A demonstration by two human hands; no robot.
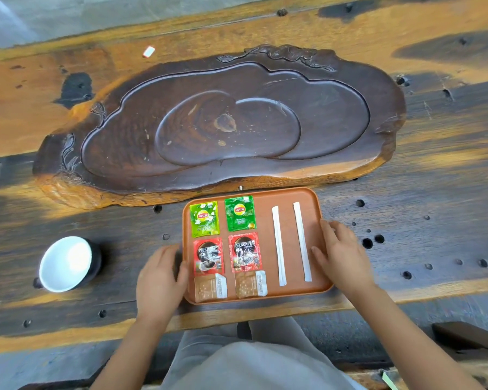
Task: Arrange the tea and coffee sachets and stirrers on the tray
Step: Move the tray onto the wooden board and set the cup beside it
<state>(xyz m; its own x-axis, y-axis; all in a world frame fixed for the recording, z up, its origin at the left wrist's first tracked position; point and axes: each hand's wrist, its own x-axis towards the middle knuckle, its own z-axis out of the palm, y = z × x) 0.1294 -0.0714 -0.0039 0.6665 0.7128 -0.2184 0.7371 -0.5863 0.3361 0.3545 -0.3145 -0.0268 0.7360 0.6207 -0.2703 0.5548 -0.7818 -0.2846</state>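
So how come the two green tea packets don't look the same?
The left tea packet is a lighter yellow-green with small white flowers on it, while the right tea packet is a darker green without them. The left one also lies a bit lower on the tray than the right one. Both carry the same yellow and red Lipton badge and lie flat, side by side.

Wooden table [434,170] bears tray [290,198], bowl [65,263], carved slab [378,108].

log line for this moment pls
tray: six sachets, two stirrers in rows | left hand: at left rim | right hand: on right rim | bowl: left, off tray
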